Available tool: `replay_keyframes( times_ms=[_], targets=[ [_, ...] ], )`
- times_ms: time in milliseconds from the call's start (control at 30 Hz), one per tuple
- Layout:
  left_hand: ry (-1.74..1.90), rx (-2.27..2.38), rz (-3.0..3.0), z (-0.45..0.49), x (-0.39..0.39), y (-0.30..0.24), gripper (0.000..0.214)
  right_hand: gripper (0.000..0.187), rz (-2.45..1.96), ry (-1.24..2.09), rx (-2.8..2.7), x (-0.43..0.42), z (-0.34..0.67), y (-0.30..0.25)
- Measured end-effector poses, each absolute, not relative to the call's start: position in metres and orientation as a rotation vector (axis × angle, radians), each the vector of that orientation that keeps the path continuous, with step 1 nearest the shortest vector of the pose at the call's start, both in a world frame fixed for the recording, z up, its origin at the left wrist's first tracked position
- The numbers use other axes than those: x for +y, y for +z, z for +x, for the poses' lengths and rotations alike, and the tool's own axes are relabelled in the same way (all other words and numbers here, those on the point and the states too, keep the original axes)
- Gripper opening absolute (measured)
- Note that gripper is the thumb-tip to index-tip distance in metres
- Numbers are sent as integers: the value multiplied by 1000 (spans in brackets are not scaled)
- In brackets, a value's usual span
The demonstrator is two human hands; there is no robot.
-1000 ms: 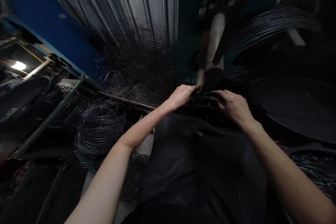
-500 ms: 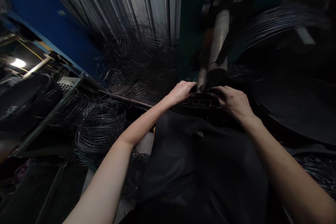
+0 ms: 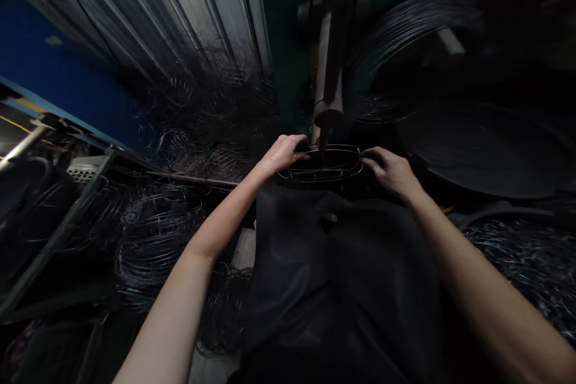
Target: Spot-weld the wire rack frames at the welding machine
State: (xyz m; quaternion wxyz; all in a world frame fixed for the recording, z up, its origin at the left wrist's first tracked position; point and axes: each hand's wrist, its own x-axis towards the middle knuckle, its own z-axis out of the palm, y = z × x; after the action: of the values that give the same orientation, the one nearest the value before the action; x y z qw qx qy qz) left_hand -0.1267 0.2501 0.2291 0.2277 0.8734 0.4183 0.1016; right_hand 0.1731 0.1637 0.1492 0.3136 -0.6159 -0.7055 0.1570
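In front of the dark apron (image 3: 292, 264) is a thin wire frame (image 3: 344, 146), a long loop with rounded ends and further wires below it. My left hand (image 3: 285, 153) is closed on its left side, fingers pinched at the wire. At the right end, my right hand (image 3: 390, 169) pinches the loop between thumb and fingers. Just beyond the frame, a pale metal cylinder (image 3: 328, 93) of a machine slants down, and a narrow dark tip below it reaches to the loop. Shadow hides the exact contact there.
Coiled wire rings (image 3: 148, 240) fill a rack (image 3: 58, 234) on my left. More tangled rings (image 3: 220, 159) lie by the corrugated sheet (image 3: 211, 6). A large wire coil (image 3: 418, 24) hangs at right, above a dark round surface (image 3: 477, 150). Small metal pieces (image 3: 522, 258) lie at lower right.
The view has swung right, so the surroundings appear shifted left. My hands stand slightly farther apart, and the wire loop between them shows more clearly below the cylinder.
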Motion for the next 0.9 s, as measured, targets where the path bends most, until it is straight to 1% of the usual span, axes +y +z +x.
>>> replay_keyframes(
  times_ms=[100,300,367,433,533,733,900],
  targets=[
    [265,1229,2432,-137,244,237,18,27,-1583,386,-1922,163,161,153],
    [330,1371,2424,-132,204,262,41,29,-1646,71,-2078,146,117,187],
    [236,1321,2429,-120,198,265,37,29,-1682,43,-2138,146,106,192],
    [125,1278,2412,-109,199,261,29,30,-1687,69,-2183,147,99,196],
    [84,1247,2402,-102,206,250,23,31,-1650,131,-2111,152,96,201],
    [152,1254,2389,-107,207,252,24,35,-1527,224,-2077,168,111,201],
    [120,1267,2395,-103,208,258,25,39,-1509,278,-2116,174,119,201]
  ],
)
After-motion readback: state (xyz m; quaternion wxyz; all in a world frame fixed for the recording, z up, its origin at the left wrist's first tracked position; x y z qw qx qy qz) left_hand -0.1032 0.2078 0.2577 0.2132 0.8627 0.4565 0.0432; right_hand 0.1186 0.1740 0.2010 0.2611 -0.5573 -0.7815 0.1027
